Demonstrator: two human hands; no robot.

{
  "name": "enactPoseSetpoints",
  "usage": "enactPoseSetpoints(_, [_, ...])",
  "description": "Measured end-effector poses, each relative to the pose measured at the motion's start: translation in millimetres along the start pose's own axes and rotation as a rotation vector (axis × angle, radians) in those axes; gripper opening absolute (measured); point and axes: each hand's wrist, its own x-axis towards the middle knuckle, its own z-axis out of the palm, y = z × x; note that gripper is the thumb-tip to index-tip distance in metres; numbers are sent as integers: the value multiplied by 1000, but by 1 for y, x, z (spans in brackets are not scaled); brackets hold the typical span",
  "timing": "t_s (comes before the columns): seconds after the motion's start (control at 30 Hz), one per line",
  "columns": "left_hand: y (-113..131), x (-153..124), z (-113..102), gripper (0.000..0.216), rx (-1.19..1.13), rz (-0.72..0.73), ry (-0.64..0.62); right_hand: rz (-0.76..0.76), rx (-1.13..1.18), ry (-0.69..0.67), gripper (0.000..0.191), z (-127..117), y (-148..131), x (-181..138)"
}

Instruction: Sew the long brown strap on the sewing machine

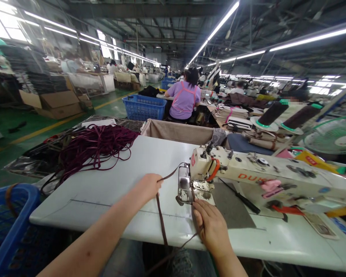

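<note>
My left hand (147,187) is closed in a pinch on a thin dark brown strap (161,215), which runs from the needle area of a cream sewing machine (265,175) across my fingers and down over the table's front edge. Just in front of the machine's presser foot (190,188), my right hand (212,227) rests on the white table (103,188) with its fingers curled over the strap's end. A pile of maroon straps (95,148) lies at the table's far left.
A blue crate (8,227) stands at my lower left and another blue basket (144,107) beyond the table. A person in a purple shirt (184,98) sits ahead, back turned. Thread cones (272,113) and a fan (334,138) stand behind the machine on the right.
</note>
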Motion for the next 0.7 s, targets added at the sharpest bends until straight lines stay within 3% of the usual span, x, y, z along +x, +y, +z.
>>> enactPoseSetpoints(0.1, [-2,-17,-11,34,154,42,223,3,-9,0,30,0,0,-1])
enactPoseSetpoints(0.17, [-5,-31,-11,38,166,86,226,7,-7,-5,30,1,0,-1])
enactPoseSetpoints(0.27, [-16,-52,3,43,-123,104,-45,13,1,-17,30,0,-1,0])
enactPoseSetpoints(0.37, [-30,-69,23,63,-506,-37,-319,21,11,-25,31,-1,-2,1])
enactPoseSetpoints(0.43, [-35,-77,32,70,-576,-118,-413,29,15,-26,31,-2,-3,1])
enactPoseSetpoints(0.5, [-33,-82,32,61,-508,-115,-504,35,13,-30,31,-3,-3,1])
enactPoseSetpoints(0.6, [-22,-84,17,40,-164,15,-643,37,7,-29,31,-3,-3,0])
enactPoseSetpoints(0.7, [-15,-77,1,38,216,91,-569,36,14,-22,30,-2,-2,0])
